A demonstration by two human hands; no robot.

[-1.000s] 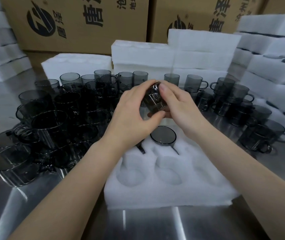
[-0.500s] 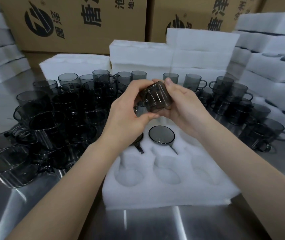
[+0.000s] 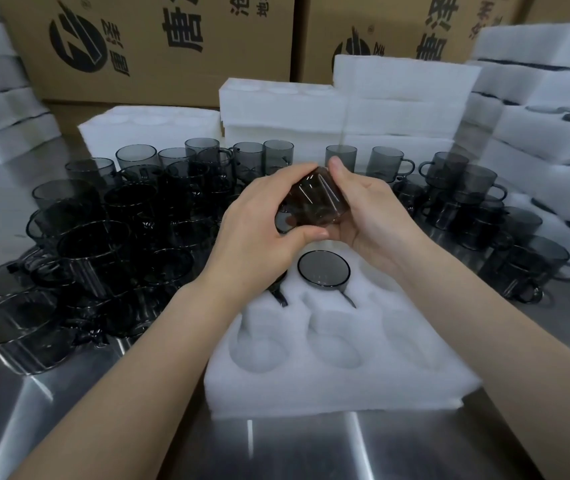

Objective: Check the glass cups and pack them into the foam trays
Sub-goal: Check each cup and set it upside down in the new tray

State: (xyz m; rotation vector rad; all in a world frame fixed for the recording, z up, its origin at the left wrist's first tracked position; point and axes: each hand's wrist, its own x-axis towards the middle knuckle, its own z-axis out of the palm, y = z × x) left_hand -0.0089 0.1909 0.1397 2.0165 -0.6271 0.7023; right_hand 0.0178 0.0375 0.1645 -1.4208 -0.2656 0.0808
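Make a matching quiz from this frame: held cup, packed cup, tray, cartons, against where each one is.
Things
1. held cup
2. packed cup
3. tray
4. cartons

Places
a. at the back, behind the foam stacks
b. gripped between left hand and right hand
c. flat on the steel table
d. in a far-row pocket of the tray

Pairs: 1-b, 2-d, 3-c, 4-a
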